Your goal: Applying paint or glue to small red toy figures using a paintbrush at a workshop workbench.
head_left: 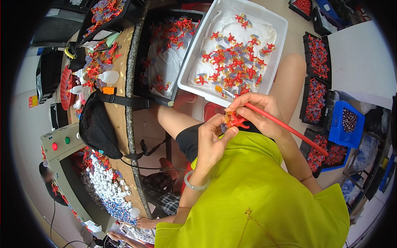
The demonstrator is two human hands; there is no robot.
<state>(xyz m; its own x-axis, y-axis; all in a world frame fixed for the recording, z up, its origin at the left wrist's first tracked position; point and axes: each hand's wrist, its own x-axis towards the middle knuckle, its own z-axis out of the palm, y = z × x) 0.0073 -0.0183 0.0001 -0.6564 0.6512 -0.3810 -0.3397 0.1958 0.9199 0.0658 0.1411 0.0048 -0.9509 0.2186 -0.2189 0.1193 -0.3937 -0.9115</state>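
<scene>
Over my lap, my left hand point(211, 138) closes its fingers round a small red plastic figure point(236, 120) with yellow and translucent purple parts. My right hand point(261, 112) grips a paintbrush point(285, 129) with a long red handle. Its orange-tan bristles point up and left, over the near edge of the white tray point(282, 45). The fingertips of my right hand are also at the top of the figure; whether they pinch it I cannot tell. Many similar figures point(237, 62) lie on white lining in the tray, just beyond my hands.
A black bin point(140, 53) of figures stands left of the tray. The workbench point(131, 95) holds a black mesh bag point(97, 124), white bottles point(109, 77) and piles of small parts. Another person's hand point(145, 223) is at lower left. Black crates point(315, 99) and a blue basket point(345, 124) stand right.
</scene>
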